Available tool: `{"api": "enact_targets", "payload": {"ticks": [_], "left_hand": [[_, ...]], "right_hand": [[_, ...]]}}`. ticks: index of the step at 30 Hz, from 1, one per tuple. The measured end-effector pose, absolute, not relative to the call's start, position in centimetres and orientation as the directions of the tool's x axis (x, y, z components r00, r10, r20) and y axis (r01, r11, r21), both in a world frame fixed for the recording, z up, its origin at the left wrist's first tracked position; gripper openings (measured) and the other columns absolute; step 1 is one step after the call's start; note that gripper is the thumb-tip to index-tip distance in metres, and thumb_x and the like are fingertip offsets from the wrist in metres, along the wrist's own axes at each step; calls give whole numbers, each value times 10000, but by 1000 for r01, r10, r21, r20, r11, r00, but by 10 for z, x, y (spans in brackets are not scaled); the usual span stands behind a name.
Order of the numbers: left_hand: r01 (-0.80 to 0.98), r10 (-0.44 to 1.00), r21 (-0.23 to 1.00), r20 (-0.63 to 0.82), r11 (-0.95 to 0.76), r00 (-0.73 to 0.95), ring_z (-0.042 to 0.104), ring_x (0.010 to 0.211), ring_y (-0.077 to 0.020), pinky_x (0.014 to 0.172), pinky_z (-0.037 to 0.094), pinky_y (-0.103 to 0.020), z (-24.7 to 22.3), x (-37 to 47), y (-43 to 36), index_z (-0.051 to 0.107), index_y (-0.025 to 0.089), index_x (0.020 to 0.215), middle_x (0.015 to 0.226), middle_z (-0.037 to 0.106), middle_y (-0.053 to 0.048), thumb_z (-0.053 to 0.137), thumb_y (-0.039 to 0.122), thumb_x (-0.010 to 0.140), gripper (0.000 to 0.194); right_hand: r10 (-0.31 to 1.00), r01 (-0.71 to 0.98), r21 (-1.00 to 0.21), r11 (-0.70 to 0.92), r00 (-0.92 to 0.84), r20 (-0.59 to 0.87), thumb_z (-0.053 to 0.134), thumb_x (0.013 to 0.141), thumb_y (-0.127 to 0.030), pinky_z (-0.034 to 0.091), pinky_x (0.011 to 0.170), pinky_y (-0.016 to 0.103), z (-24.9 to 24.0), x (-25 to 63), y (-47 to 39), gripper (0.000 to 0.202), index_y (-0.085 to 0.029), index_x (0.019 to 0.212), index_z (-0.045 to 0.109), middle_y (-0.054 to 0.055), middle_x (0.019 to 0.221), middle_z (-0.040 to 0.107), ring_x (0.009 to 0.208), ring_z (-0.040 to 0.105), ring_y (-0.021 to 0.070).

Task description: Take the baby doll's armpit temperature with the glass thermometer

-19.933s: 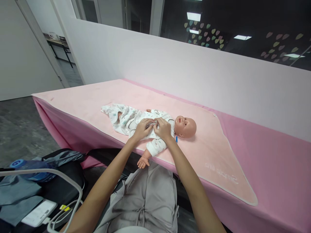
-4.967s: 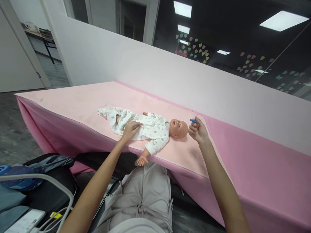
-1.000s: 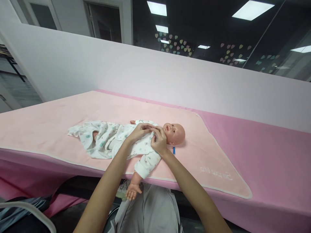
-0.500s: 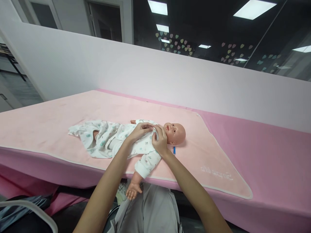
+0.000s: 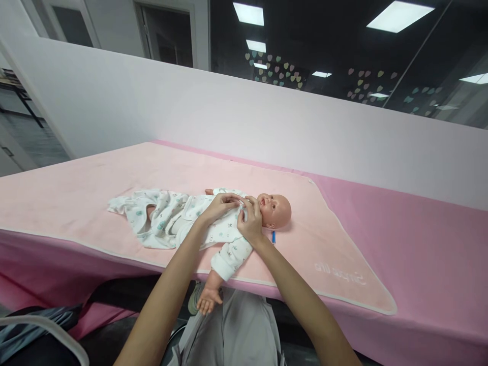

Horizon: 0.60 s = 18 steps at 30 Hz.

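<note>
A baby doll (image 5: 279,210) lies on its back on a pale pink mat (image 5: 301,264), head to the right. It wears a white patterned romper (image 5: 224,230), whose lower part is spread loosely at the left. My left hand (image 5: 223,207) rests on the doll's chest, its fingers closed at the romper's front near the neck. Close beside it, my right hand (image 5: 250,217) pinches the romper's front just below the doll's chin. The exact bit of cloth or fastener between the fingertips is too small to make out. One doll arm hangs over the mat's near edge.
A small blue strip (image 5: 273,237) lies next to the doll's head. Pink cloth (image 5: 430,254) covers the table under the mat. Behind it stands a white wall (image 5: 190,107) with dark glass above. A curved pale bar (image 5: 49,325) is at the lower left.
The fingers of my right hand have shifted very slightly at the romper's neck. The doll and my left hand stay in place.
</note>
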<state>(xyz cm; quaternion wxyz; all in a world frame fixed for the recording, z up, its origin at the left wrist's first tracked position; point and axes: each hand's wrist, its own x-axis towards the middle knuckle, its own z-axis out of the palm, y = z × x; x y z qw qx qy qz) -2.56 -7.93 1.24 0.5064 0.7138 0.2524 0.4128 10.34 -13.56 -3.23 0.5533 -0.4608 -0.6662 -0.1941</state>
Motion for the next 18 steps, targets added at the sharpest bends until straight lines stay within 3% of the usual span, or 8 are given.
{"api": "enact_targets", "payload": {"ticks": [7,14,18], "left_hand": [[-42,781,929,333,-367,528,606,851,-203,783,452,-303,8,-26,-77,659,123,915,881,677,-71,649,268,678,278],[-47,785,934,324,-354,527,608,829,-203,767,457,-294,11,-26,-78,668,120,882,824,675,-63,674,281,671,265],[-85,782,943,317,-323,536,610,808,-192,777,455,-292,11,-26,-79,664,113,877,786,671,-50,687,262,657,266]], "right_hand": [[461,853,-220,473,-27,887,408,793,-51,485,928,373,-31,104,-137,435,-216,1174,542,91,1102,584,1051,562,205],[419,885,-214,414,24,908,455,852,-148,522,838,321,-30,101,-137,318,-218,1134,582,99,1084,563,993,572,200],[419,884,-234,405,48,907,426,856,-119,529,808,300,-31,100,-136,341,-215,1144,582,100,1099,549,992,570,190]]}}
